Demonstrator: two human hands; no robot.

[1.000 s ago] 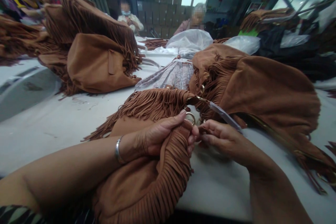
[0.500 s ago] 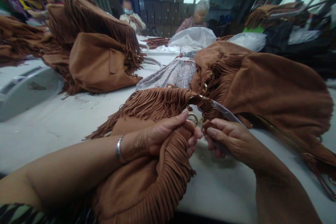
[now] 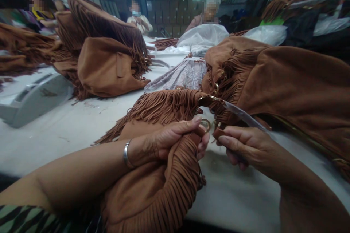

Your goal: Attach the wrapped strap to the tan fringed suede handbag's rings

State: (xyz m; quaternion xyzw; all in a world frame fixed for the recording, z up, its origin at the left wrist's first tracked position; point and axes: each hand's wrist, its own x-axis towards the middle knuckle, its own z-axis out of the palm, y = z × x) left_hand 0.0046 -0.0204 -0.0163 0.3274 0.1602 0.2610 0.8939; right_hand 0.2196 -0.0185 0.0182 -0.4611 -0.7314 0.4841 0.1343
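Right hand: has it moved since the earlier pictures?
Yes: against the gold ring on the piled brown bags beyond, the right hand has shifted slightly to the right.

Both arms of the person, bare along the forearms. The left forearm (image 3: 82,174) enters at the lower left of the frame and rises gently to the centre, its wrist (image 3: 140,149) nearly straight. The left hand (image 3: 172,138) is clasped: the thumb (image 3: 187,123) extends to the right along the top, while the fingers (image 3: 202,145) curl round from below. The right forearm (image 3: 311,196) climbs from the lower right corner towards the upper left. The right hand (image 3: 248,145) points leftward, thumb and forefinger pinched together (the remaining fingers fold beneath, partly hidden). The two hands lie near each other, apart.
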